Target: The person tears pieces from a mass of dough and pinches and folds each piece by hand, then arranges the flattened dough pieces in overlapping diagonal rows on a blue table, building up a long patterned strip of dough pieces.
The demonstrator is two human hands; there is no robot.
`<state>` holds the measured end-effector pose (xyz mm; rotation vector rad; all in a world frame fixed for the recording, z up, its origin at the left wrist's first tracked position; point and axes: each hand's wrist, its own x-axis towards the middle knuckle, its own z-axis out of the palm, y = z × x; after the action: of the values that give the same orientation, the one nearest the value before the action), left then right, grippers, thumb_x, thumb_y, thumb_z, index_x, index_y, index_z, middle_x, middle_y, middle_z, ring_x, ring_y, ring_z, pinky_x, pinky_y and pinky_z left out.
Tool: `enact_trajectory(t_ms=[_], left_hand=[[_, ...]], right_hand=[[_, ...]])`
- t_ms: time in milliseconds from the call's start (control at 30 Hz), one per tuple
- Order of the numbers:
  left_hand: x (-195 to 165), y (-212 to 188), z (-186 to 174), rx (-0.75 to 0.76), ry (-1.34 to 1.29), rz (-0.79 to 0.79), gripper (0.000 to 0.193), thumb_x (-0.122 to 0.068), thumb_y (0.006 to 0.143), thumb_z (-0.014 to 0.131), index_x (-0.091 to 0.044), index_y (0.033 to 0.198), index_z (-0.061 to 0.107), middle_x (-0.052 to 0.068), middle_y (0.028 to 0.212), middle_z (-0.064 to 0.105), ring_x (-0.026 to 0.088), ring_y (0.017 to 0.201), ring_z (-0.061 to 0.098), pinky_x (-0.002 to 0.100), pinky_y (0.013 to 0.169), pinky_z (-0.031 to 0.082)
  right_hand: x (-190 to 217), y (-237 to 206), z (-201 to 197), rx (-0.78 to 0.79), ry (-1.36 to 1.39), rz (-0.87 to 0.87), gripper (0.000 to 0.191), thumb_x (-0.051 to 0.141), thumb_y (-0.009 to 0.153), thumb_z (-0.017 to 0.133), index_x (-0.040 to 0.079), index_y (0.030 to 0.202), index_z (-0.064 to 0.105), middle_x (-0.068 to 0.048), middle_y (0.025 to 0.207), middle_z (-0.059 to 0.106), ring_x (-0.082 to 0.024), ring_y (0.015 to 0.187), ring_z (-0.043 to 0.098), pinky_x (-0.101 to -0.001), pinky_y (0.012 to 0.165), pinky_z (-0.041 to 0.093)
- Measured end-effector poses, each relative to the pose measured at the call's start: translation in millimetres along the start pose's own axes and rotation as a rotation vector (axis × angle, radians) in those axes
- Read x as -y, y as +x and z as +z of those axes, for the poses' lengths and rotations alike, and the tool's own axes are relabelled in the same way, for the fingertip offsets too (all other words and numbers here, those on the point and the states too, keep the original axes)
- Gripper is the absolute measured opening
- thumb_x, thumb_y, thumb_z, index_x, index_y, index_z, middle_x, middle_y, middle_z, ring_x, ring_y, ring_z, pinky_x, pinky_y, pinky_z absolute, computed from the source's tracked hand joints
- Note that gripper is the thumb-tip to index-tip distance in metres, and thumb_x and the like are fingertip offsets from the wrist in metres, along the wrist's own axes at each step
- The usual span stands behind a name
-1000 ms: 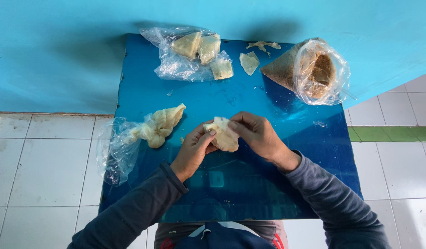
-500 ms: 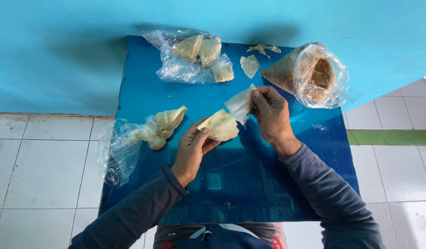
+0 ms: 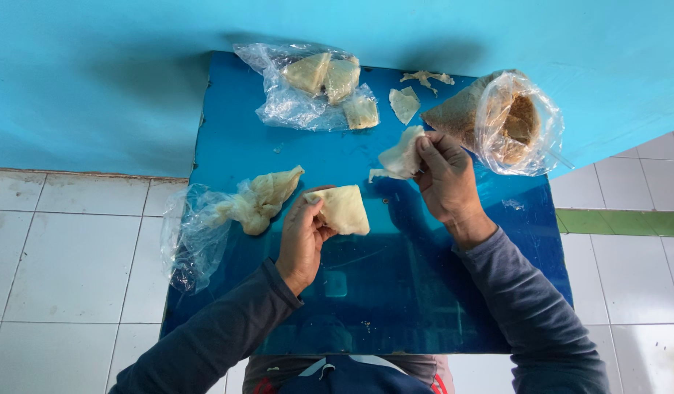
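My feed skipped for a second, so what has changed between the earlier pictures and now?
The right hand pulled a pale thin piece off the pale triangular wedge and carried it up toward the far bags. The left hand kept hold of the wedge. The plastic bags and the blue table stayed put.

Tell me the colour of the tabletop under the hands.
Glossy deep blue tabletop, seen best in the head view.

hands [image 3: 302,237]: 2 | plastic bags [image 3: 297,106]: 3 | folded pale pieces [image 3: 343,210]: 5 | blue table [image 3: 395,292]: 1
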<state>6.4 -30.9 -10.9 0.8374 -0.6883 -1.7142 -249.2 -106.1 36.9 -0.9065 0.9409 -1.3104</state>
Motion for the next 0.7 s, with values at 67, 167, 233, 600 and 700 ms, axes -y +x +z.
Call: enact_trajectory(t_ms=[67, 167, 233, 600, 700], left_hand=[[-3, -2, -1, -0.006, -0.047, -0.013, 0.036, -0.029, 0.105, 0.042, -0.008, 0.129, 0.059, 0.010, 0.123, 0.063, 0.019, 0.107, 0.064, 0.039, 0.089, 0.057], [-6, -3, -1, -0.018, -0.062, 0.013, 0.035, -0.029, 0.105, 0.044, -0.007, 0.127, 0.060, 0.010, 0.122, 0.062, 0.020, 0.107, 0.063, 0.038, 0.087, 0.058], [-9, -2, 0, -0.044, -0.055, 0.029, 0.035, -0.030, 0.104, 0.043, -0.008, 0.125, 0.060, 0.010, 0.120, 0.062, 0.020, 0.105, 0.064, 0.038, 0.085, 0.059], [-12, -1, 5, -0.095, -0.028, 0.036, 0.036, -0.033, 0.104, 0.043, -0.008, 0.123, 0.060, 0.009, 0.117, 0.062, 0.019, 0.103, 0.063, 0.037, 0.083, 0.058], [-11, -1, 6, -0.103, -0.017, 0.023, 0.036, -0.032, 0.103, 0.043, -0.008, 0.123, 0.061, 0.010, 0.116, 0.063, 0.019, 0.102, 0.064, 0.038, 0.083, 0.059]], right_hand=[[1, 2, -3, 0.015, 0.024, -0.023, 0.012, 0.013, 0.107, 0.059, 0.003, 0.114, 0.062, -0.006, 0.102, 0.067, -0.014, 0.087, 0.065, -0.0337, 0.079, 0.060], [-2, 7, -3, -0.066, -0.118, -0.136, 0.014, 0.013, 0.109, 0.061, 0.003, 0.117, 0.065, -0.007, 0.099, 0.068, -0.013, 0.080, 0.060, -0.0298, 0.071, 0.052], [-2, 10, -1, -0.115, -0.396, -0.334, 0.013, 0.013, 0.110, 0.062, 0.003, 0.118, 0.067, -0.008, 0.101, 0.070, -0.015, 0.082, 0.061, -0.0298, 0.071, 0.052], [-20, -19, 34, 0.210, -1.583, -0.881, 0.021, 0.008, 0.090, 0.068, 0.009, 0.111, 0.071, -0.008, 0.105, 0.071, -0.030, 0.099, 0.067, -0.0438, 0.085, 0.051], [-17, -19, 39, 0.238, -1.573, -0.903, 0.019, 0.009, 0.093, 0.067, 0.007, 0.112, 0.070, -0.009, 0.105, 0.071, -0.029, 0.098, 0.067, -0.0429, 0.085, 0.052]])
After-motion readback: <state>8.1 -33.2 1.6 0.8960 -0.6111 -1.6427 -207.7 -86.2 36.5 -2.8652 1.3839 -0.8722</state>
